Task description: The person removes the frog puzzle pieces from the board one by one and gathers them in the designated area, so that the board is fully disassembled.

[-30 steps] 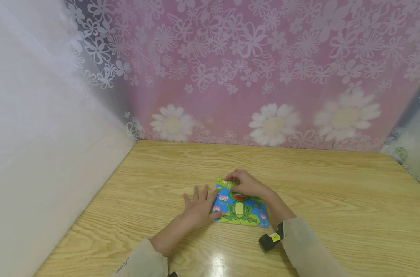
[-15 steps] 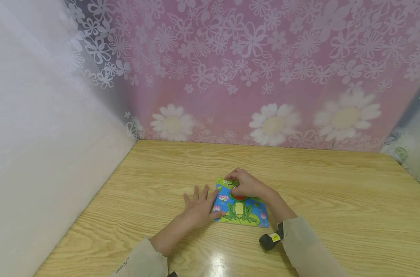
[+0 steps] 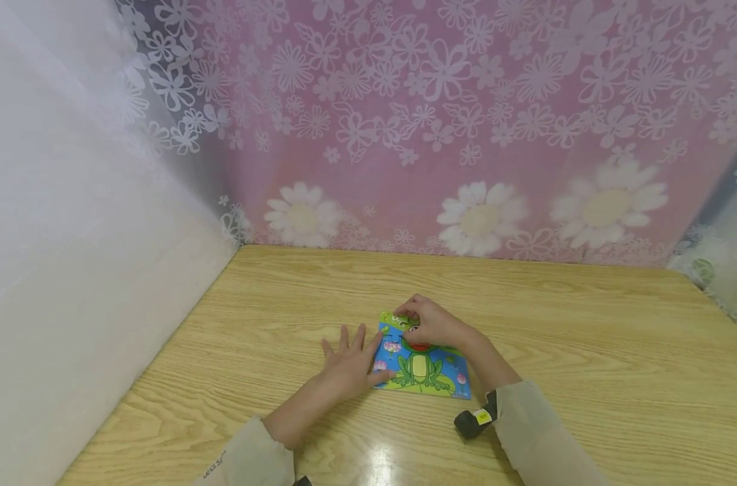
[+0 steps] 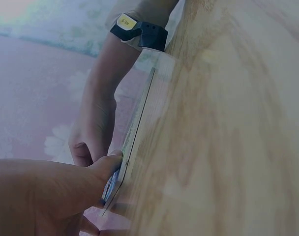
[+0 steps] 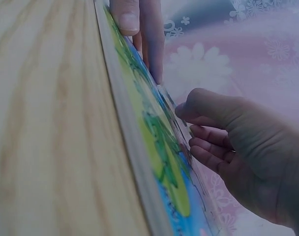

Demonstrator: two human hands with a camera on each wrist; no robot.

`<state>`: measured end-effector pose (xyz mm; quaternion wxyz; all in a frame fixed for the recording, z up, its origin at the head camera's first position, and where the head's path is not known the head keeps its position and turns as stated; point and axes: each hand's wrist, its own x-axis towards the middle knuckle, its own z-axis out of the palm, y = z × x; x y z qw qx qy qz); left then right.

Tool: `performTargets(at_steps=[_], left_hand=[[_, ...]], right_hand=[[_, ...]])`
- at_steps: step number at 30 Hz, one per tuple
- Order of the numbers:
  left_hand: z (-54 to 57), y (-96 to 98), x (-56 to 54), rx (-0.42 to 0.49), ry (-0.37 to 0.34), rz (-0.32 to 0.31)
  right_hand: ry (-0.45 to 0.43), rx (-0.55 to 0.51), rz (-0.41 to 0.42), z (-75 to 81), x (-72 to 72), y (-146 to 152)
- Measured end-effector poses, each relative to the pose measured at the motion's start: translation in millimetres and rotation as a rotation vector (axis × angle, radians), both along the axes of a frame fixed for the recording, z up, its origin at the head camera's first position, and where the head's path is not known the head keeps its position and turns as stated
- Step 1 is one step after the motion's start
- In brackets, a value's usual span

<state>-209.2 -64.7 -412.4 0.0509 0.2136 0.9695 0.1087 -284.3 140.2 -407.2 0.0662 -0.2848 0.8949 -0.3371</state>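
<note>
A flat puzzle board (image 3: 420, 368) with a green frog on a blue pond lies on the table. My left hand (image 3: 348, 370) rests at its left side with fingers spread, thumb and forefinger over the board's edge; the left wrist view shows the thumb (image 4: 109, 164) on that edge. My right hand (image 3: 432, 322) is bent over the upper part, thumb and curled fingers pinching at a puzzle piece (image 3: 394, 336) whose dark outline shows at upper left. The fingers hide the frog's head in part. In the right wrist view the right hand (image 5: 238, 142) is low against the board's face.
The wood-grain table (image 3: 587, 351) stretches around the board. A pink flowered curtain (image 3: 368, 135) hangs at the back, and a white sheet (image 3: 101, 202) closes the left side. A black wrist camera (image 3: 474, 424) sits on the right wrist.
A dark outline of a piece has appeared at the board's upper left, near my right thumb. The right hand has shifted only slightly; the left hand has stayed in place.
</note>
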Motion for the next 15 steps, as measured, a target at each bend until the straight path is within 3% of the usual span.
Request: performTargets(at_steps=[10, 15], left_hand=[[-1.6, 0.7, 0.2, 0.002, -0.006, -0.006], [-0.9, 1.0, 0.6, 0.004, -0.010, 0.009]], right_hand=[[-0.023, -0.038, 0.023, 7.8, 2.8, 11], [0.022, -0.025, 0.046, 14.5, 4.1, 25]])
